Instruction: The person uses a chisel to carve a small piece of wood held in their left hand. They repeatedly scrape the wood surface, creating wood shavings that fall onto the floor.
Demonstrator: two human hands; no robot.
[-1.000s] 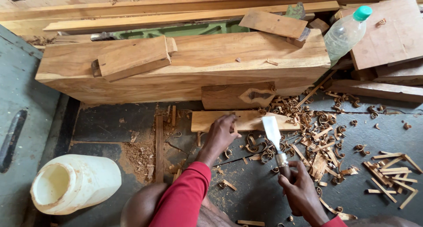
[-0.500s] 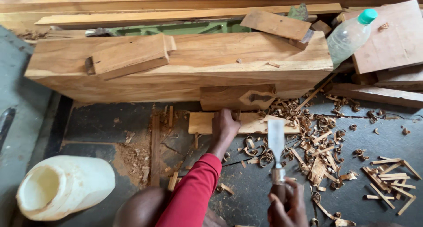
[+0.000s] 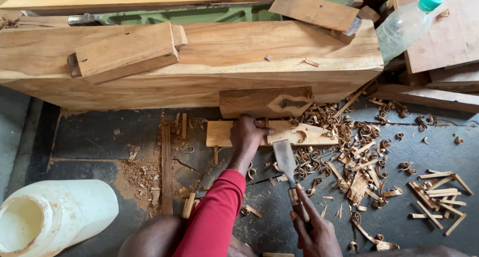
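Observation:
My left hand, in a red sleeve, presses down on a flat light wooden piece that lies on the dark floor. The piece has a curved notch cut near its right end. My right hand grips the handle of a wide flat chisel. The blade points up at the near edge of the wooden piece, just right of my left hand. Curled wood shavings are scattered around the piece and to its right.
A big timber block lies across the back with smaller offcuts on it. A carved block leans at its base. A plastic bottle lies top right, a white jug bottom left, and thin sticks at right.
My left hand slid up onto the wooden piece and now presses it. My right hand brought the chisel's blade closer to the piece's near edge.

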